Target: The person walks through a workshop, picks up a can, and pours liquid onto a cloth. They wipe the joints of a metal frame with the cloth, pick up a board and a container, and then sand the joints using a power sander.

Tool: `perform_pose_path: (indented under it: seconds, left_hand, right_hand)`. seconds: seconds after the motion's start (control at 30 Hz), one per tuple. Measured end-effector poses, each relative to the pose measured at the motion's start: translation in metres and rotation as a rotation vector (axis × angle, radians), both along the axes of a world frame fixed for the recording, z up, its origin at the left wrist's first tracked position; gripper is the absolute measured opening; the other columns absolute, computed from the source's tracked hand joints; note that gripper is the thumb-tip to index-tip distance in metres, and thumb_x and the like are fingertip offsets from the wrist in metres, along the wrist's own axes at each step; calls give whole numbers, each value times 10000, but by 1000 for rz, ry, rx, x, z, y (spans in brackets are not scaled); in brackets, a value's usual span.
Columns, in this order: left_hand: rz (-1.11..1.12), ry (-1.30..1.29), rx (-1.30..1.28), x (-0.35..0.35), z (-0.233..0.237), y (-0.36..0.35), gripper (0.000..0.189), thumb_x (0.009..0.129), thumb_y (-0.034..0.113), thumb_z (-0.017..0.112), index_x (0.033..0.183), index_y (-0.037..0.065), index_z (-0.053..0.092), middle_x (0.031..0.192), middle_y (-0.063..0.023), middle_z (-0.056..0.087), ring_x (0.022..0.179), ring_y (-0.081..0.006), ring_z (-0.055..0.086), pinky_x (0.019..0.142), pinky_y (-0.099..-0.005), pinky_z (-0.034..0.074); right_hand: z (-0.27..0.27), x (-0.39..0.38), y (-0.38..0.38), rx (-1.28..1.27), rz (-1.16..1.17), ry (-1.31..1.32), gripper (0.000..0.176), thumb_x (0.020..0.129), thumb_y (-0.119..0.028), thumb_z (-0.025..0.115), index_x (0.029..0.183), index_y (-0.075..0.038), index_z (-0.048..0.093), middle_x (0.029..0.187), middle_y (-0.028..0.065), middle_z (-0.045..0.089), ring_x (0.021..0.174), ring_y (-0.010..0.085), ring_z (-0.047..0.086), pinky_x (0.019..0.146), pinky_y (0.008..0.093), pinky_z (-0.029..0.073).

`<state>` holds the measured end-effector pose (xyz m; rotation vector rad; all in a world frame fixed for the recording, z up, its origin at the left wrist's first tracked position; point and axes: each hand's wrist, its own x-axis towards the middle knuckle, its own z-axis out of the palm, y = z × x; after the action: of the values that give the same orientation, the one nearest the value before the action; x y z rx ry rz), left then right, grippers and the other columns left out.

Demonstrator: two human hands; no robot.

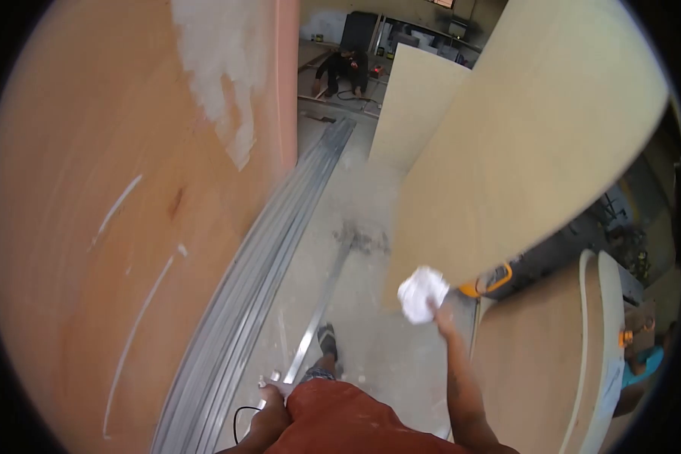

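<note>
My right hand is held out ahead of me on the right, its fingers closed on a crumpled white cloth or sheet of paper, blurred by motion. Low at my left side, my left hand is closed round a small pale grey object whose kind I cannot make out. A black cord loops beside that wrist. Close to the left hand, a single metal strip lies along the floor, by my foot.
Long metal profiles lie along the orange, partly plastered wall. Large pale boards lean on the right, near a black-and-orange item and a curved board panel. A co-worker crouches at the far end.
</note>
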<state>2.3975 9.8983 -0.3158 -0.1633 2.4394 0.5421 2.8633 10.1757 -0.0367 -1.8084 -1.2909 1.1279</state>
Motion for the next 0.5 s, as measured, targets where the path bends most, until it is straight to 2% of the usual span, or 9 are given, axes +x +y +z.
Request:
perform_pose_path:
  seconds: [0.07,0.1,0.13,0.17,0.2,0.3,0.33,0.43,0.5]
  left_hand:
    - [-50,-7,209,-7,-24,120,378,953,295,541,1132,-18,657,1036,-234,700,934,-377,691,778,-469,555]
    - [-73,-20,315,-10,-32,181,408,958,359,547,1053,-15,682,970,-209,716,866,-359,703,734,-460,554]
    - [10,-58,373,-8,-15,250,383,942,352,592,1040,-10,668,968,-192,705,885,-344,689,714,-482,541]
    - [-278,-77,257,-21,13,314,366,935,311,624,1126,1,660,1081,-189,689,1001,-334,664,801,-467,529]
    - [-405,-59,480,-24,50,375,344,945,218,613,1225,21,649,1185,-187,677,1101,-298,640,891,-427,508]
    - [-774,47,800,-45,100,556,311,921,174,620,1181,18,686,1104,-223,706,1048,-353,673,886,-423,516]
    - [-852,-103,822,-51,112,610,323,932,135,588,1226,21,660,1139,-187,705,1070,-282,659,912,-390,506]
    - [-970,-285,785,-67,99,705,341,942,102,563,1266,26,637,1159,-146,709,1084,-204,647,941,-349,496]
    - [-860,-402,663,-88,24,758,322,956,155,564,1238,30,656,1144,-120,711,1090,-202,645,958,-370,498]
  right_hand:
    - [-147,15,10,-188,3,-367,627,915,-540,633,1161,36,653,978,135,724,821,288,661,749,461,504]
    - [-221,31,-3,-440,108,-380,659,926,-560,602,1256,11,617,1106,165,703,988,314,651,875,459,507]
    - [-230,17,-32,-435,134,-475,609,957,-526,561,1298,-23,607,1169,201,680,1109,329,631,961,433,494]
    - [-229,1,-39,-521,157,-444,597,951,-512,569,1295,-26,610,1171,198,678,1109,330,629,958,435,494]
    - [-234,-6,-31,-626,173,-396,585,945,-499,576,1291,-29,612,1173,195,676,1109,331,627,956,438,495]
    - [-242,-15,33,-801,174,-339,551,926,-458,600,1280,-37,618,1178,186,670,1109,334,622,948,446,496]
    - [-245,-14,61,-842,170,-336,540,920,-444,607,1277,-40,620,1180,183,668,1109,335,620,945,448,496]
    - [-274,-2,157,-918,157,-336,510,901,-404,631,1266,-48,627,1185,174,662,1109,338,614,938,456,497]
    - [-288,4,256,-941,146,-340,492,888,-376,646,1259,-54,631,1188,168,658,1109,340,610,932,461,498]
